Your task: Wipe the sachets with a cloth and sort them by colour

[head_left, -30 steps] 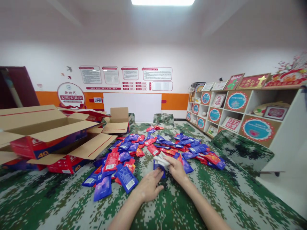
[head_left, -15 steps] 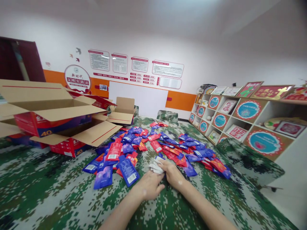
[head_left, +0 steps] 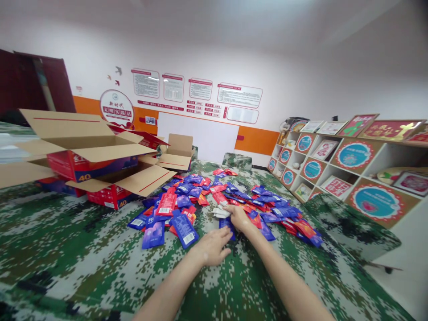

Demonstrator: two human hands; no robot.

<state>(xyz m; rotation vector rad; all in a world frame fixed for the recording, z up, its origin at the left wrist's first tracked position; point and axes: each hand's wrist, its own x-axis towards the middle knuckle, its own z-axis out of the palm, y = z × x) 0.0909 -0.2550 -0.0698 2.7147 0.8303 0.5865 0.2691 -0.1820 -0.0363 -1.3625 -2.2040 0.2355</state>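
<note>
My right hand (head_left: pixel 239 218) is closed on a crumpled white tissue (head_left: pixel 220 211) at the near edge of the pouch pile. Just left of it, my left hand (head_left: pixel 216 246) is open with its fingers stretched out. Its fingertips reach a blue pouch (head_left: pixel 228 228) on the camouflage cloth; whether they press on it I cannot tell. Several blue and red pouches lie on both sides, among them a blue pouch with a white label (head_left: pixel 183 228) to the left and a red pouch (head_left: pixel 166 203) behind it.
Opened cardboard boxes (head_left: pixel 90 165) with raised flaps stand at the left of the table. A camouflage cloth (head_left: pixel 83 267) covers the tabletop. Camouflage-covered chairs (head_left: pixel 354 227) stand at the right and far side. Behind the right chair is a white shelf (head_left: pixel 334 160) with framed pictures.
The right hand has moved forward with the tissue, away from the left hand. The left hand has come off the tissue, uncovering a blue pouch. The view has shifted slightly left.
</note>
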